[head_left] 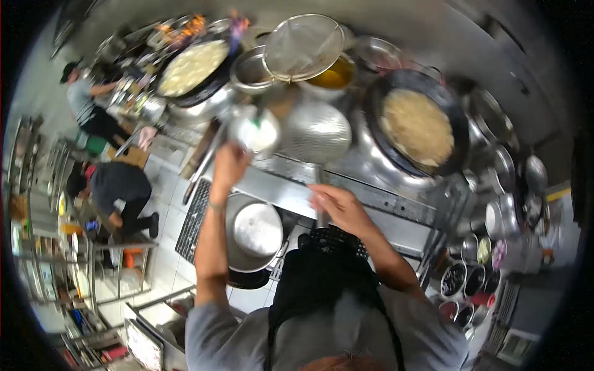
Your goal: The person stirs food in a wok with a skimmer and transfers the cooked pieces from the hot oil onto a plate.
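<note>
Nearest: wearer's black apron (315,278) over a grey shirt, dotted cloth at the waist. Just beyond it, a deep metal pot (238,210) sits below the counter edge (272,188), left of the apron. Right hand (340,207) is at the handle of a perforated skimmer (318,133), fingers loosely bent over it, can't tell if they grip. Left hand (232,164) is at the near side of a white container (266,133) with something green in it; fingers look curled, motion blur, can't tell if they pinch the rim. Skimmer head lies on the stove top, just right of the container. Farther: right wok (456,117) with tan, foamy contents, left wok (218,83) with pale pieces, round mesh sieve (303,46) resting over a pot of orange-yellow liquid (334,93). Flames (185,28) behind the left wok. Off left, one person (120,188) crouched, another (90,102) standing farther back. Markings on shelf items (31,247) too small to read.
</note>
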`<state>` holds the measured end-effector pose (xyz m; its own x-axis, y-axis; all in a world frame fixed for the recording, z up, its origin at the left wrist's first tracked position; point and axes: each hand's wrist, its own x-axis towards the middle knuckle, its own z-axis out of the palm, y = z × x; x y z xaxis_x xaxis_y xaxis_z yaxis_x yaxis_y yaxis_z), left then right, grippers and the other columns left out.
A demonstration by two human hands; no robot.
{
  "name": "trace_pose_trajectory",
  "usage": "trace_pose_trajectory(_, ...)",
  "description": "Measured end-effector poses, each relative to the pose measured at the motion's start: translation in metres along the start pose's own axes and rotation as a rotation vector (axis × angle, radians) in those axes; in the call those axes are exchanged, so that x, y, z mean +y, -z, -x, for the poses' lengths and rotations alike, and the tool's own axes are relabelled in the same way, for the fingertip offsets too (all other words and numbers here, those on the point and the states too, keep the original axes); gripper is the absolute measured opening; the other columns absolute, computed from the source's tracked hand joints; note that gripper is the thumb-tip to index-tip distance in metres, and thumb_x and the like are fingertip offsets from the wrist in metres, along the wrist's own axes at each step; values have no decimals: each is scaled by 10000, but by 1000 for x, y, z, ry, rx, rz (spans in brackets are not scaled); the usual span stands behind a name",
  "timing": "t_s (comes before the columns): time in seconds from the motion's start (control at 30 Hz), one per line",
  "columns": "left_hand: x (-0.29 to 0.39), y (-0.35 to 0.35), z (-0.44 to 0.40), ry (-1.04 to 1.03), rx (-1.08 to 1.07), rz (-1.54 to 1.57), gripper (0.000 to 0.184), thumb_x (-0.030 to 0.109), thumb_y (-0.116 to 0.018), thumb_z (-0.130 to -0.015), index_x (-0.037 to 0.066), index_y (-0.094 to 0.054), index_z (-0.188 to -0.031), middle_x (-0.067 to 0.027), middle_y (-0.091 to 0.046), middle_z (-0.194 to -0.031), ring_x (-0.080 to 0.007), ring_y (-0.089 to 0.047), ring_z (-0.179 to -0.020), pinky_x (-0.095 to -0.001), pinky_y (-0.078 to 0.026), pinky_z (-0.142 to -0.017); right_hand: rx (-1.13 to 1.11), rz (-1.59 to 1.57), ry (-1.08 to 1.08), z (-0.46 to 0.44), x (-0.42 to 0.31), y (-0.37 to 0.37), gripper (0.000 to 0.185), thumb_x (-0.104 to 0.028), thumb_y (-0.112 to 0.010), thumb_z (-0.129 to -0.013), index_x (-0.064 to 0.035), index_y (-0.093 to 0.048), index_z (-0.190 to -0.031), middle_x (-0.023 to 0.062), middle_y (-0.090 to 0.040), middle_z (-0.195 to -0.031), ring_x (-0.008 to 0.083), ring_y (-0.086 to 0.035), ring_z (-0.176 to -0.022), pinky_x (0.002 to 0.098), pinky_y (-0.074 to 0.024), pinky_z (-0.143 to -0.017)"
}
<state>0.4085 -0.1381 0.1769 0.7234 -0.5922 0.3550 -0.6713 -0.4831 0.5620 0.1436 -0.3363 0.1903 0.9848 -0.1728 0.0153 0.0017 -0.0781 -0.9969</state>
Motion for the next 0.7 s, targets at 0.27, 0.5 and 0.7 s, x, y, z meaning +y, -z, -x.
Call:
trace_pose_trajectory(0.27,253,-97,78,176,-282,779,250,56,-686,-854,-25,-587,-1069,-77,-629,-901,-122,-594,-777,-264,-501,-679,306,-281,94,29,-2,58,314,-233,-531,-1011,-25,-548,-1246,83,-636,-1070,105,-578,-936,273,-496,-803)
trace_pose_trajectory(0.5,336,16,81,-355,-423,1606,236,139,-685,-853,-47,-658,-997,-197,-627,-997,-258,-621,-895,-344,-496,-750,805,62,-33,169,17,244,308,-95,-457,-1000,-131,-433,-1304,9,-543,-831,88,-468,-463,245,-408,-363)
trace_pose_trajectory(0.7,453,146,91,-773,-195,-249,169,64,-666,-824,-31,-552,-906,-194,-591,-871,-263,-605,-760,-347,-511,-597,838,208,-345,213,16,345,316,-124,-449,-1013,-114,-439,-1329,-9,-486,-726,62,-389,-438,249,-304,-332)
